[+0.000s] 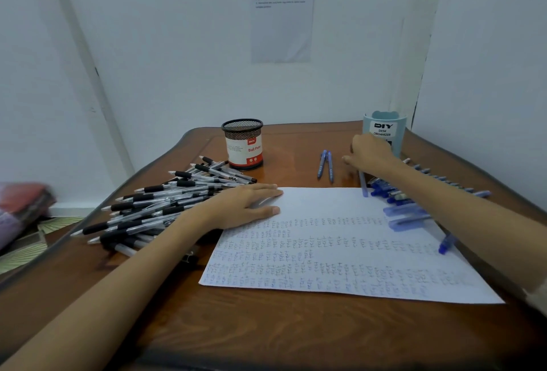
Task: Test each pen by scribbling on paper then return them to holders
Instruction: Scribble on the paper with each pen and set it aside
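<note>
left hand (242,206) lies flat on the paper (325,255); right hand (371,154) grips a blue pen (363,185) by the organizer (398,130).

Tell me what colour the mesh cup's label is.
The label on the mesh cup is red and white, clearest in the head view.

Soft, cool, even light fills the scene; shadows under the forearms (118,282) are faint. A dull sheen lies on the table (296,338) at far right. Wide-angle bending bows walls (148,45) and table edges (worst at left). The right hand (371,153) and nearby blue pens (405,213) look smeared.
</note>
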Motion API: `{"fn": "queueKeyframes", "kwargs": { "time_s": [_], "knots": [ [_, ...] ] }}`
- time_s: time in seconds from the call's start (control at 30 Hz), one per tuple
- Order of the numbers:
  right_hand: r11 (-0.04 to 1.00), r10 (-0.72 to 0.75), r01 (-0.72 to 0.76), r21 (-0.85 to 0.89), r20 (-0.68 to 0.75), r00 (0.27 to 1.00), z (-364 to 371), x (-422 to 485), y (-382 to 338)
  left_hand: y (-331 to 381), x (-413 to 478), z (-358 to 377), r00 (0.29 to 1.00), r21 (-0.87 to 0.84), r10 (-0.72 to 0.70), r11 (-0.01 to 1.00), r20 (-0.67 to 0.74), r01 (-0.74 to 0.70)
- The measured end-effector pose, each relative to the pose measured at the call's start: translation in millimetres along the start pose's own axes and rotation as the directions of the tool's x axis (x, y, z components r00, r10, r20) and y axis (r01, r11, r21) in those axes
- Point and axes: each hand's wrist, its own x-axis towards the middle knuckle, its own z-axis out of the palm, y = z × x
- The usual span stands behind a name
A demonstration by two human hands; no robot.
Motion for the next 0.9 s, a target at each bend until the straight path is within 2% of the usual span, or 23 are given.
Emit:
{"fn": "queueKeyframes", "kwargs": {
  "time_s": [0.07, 0.17, 0.27, 0.33, 0.4, 0.47, 0.57, 0.63, 0.73, 0.83, 0.9],
  "knots": [
    [0.994, -0.018, 0.023, -0.111, 0.054, 0.998, -4.9, -8.5, 7.4, -1.9, 0.3, 0.8, 1.000, -0.021, 0.004, 1.000, -0.001, -0.004],
    [0.996, 0.008, 0.003, -0.087, 0.133, 0.991, -5.5, -12.3, 12.2, -4.1, -0.2, 1.0, 1.000, -0.037, 0.004, 0.999, -0.005, -0.004],
    [0.978, 0.061, -0.096, 0.185, 0.185, 0.981, -4.3, -6.2, 18.8, -2.9, -0.6, 0.9, 1.000, -0.021, 0.002, 1.000, -0.005, -0.002],
    [0.883, 0.072, -0.166, 0.439, 0.224, 0.972, -9.5, -6.9, 20.5, -2.9, -0.7, 0.9, 1.000, -0.021, 0.004, 1.000, -0.009, -0.004],
    [0.778, 0.011, -0.143, 0.612, 0.214, 0.977, -21.6, -14.4, 18.4, -3.5, -0.6, 1.2, 1.000, -0.014, 0.009, 1.000, -0.020, -0.010],
    [0.735, -0.073, -0.105, 0.670, 0.232, 0.970, -35.7, -31.4, 15.0, -3.4, -0.7, 1.7, 0.999, 0.002, 0.019, 1.000, -0.039, -0.018],
    [0.804, -0.214, -0.012, 0.594, 0.307, 0.927, -44.2, -64.3, 13.5, -2.6, -0.8, 1.6, 0.998, 0.012, 0.030, 0.999, -0.055, -0.030],
    [0.803, -0.253, 0.011, 0.596, 0.323, 0.912, -36.3, -82.1, 14.5, -2.5, -0.8, 1.1, 0.998, 0.010, 0.027, 1.000, -0.051, -0.027],
    [0.789, -0.324, 0.105, 0.605, 0.265, 0.908, -22.3, -95.3, 14.1, -2.8, -1.4, 1.0, 0.999, 0.005, 0.026, 1.000, -0.044, -0.026],
    [0.836, -0.374, 0.256, 0.486, 0.163, 0.913, -16.8, -96.1, 14.6, -2.2, -0.8, 1.5, 0.999, 0.003, 0.023, 1.000, -0.042, -0.022],
    [0.857, -0.358, 0.282, 0.430, 0.104, 0.928, -15.6, -95.6, 15.7, -2.0, -0.3, 1.8, 0.999, 0.000, 0.020, 1.000, -0.043, -0.020]
  ]
}}
